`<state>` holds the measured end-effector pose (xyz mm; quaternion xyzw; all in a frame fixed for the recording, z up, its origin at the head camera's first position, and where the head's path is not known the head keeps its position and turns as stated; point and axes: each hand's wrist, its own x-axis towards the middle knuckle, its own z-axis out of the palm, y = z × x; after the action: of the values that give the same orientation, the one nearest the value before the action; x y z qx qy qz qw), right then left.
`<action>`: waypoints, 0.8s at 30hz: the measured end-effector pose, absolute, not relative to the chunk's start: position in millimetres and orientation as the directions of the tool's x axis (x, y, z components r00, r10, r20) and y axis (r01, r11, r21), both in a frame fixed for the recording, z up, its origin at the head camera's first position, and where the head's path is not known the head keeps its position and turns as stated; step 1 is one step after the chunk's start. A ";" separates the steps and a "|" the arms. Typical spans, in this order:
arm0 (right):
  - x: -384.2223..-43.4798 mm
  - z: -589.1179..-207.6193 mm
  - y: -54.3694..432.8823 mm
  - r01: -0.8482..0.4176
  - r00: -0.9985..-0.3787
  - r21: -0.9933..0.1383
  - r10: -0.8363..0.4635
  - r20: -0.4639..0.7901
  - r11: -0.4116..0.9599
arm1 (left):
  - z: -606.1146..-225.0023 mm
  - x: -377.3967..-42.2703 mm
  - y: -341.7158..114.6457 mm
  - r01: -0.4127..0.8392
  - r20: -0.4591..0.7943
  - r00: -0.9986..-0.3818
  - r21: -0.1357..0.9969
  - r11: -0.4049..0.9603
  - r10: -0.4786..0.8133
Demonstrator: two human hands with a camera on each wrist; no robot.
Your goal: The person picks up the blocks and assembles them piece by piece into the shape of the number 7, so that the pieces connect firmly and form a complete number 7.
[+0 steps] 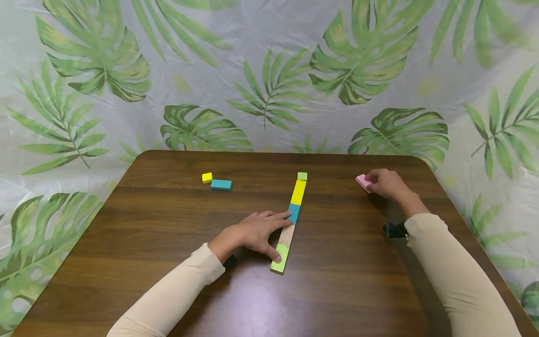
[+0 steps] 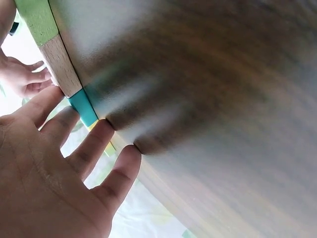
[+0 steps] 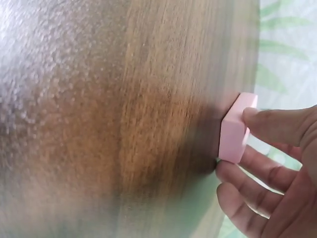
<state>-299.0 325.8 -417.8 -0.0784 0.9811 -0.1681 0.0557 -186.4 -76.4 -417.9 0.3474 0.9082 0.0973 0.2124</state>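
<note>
A row of flat blocks runs away from the person mid-table: a light green block point(image 1: 280, 266) nearest, then a bare-wood block point(image 1: 286, 236), a blue block point(image 1: 295, 213), a yellow block point(image 1: 298, 192) and a small green block point(image 1: 302, 176) at the far end. With fingers spread, the left hand point(image 1: 258, 232) lies along the row, its thumb on the near green block and fingertips at the blue and bare-wood ones. At the table's far right, the right hand point(image 1: 388, 183) pinches a pink block point(image 3: 234, 130) between thumb and fingers, the block lying at the tabletop.
To the left of the row, a small yellow block point(image 1: 207, 178) and a blue block point(image 1: 221, 185) lie close together. The dark wooden table point(image 1: 160, 224) ends at a leaf-patterned cloth point(image 1: 269, 135) behind it.
</note>
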 end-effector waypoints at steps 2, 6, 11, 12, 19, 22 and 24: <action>-297.9 -418.7 326.3 -0.135 -0.983 -0.353 -0.171 -0.073 0.926 | -417.5 -186.2 -76.4 0.592 -0.317 -0.668 0.322 0.739 0.673; -296.8 -422.1 327.4 -0.131 -0.985 -0.376 -0.165 -0.057 0.917 | -417.6 -186.0 -76.6 0.592 -0.316 -0.668 0.323 0.739 0.674; -298.5 -427.0 328.5 -0.145 -0.985 -0.387 -0.171 -0.034 0.911 | -418.6 -186.5 -75.8 0.596 -0.314 -0.665 0.324 0.735 0.678; -299.1 -427.9 327.9 -0.150 -0.984 -0.388 -0.174 -0.029 0.910 | -419.2 -186.7 -75.7 0.598 -0.312 -0.664 0.324 0.733 0.679; -302.0 -431.6 313.1 -0.143 -0.981 -0.446 -0.187 -0.056 0.884 | -421.5 -186.2 -75.9 0.608 -0.308 -0.658 0.322 0.726 0.687; -306.7 -431.2 302.4 -0.142 -0.980 -0.465 -0.191 -0.060 0.874 | -420.7 -185.8 -77.3 0.604 -0.309 -0.658 0.327 0.727 0.686; -311.5 -429.8 295.2 -0.149 -0.979 -0.471 -0.197 -0.054 0.869 | -420.4 -186.5 -78.4 0.601 -0.307 -0.660 0.332 0.727 0.686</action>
<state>-311.5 295.2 -429.8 -0.0897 0.9655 -0.2393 0.0504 -186.5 -78.4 -420.4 0.3555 0.9053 0.1013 0.2091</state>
